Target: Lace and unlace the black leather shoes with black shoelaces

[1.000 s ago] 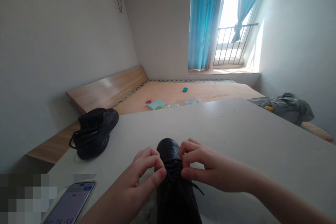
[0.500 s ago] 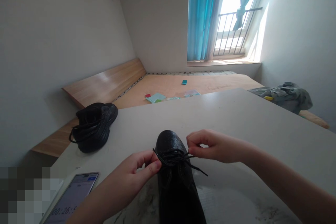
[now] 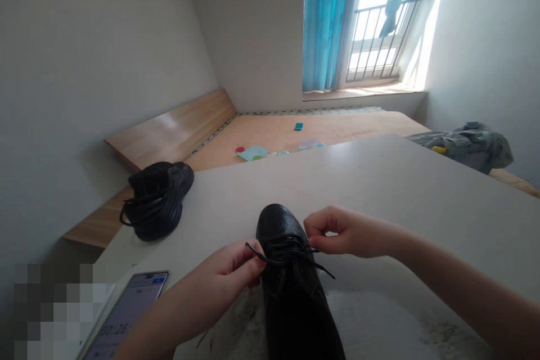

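A black leather shoe (image 3: 278, 225) lies on the white table, toe pointing away from me. Its black shoelace (image 3: 291, 256) crosses over the front in what looks like a loose bow, with one end hanging free to the right. My left hand (image 3: 238, 267) is closed at the shoe's left side, pinching a lace between thumb and forefinger; the lace tip sticks out past the fingers. On the right side, my right hand (image 3: 329, 230) is curled shut, with a lace running into its fingertips.
A second black shoe (image 3: 158, 202) with loose laces stands at the table's left edge. A phone (image 3: 130, 304) showing a timer lies near my left forearm. Behind the white table (image 3: 363, 174) is a bed board (image 3: 270, 126) with papers; grey-green clothing (image 3: 472, 143) lies at the right.
The view has shifted slightly, moving most things a little right and up. The lace end at my left hand now sticks out further beyond the fingers. Both hands keep their pinch.
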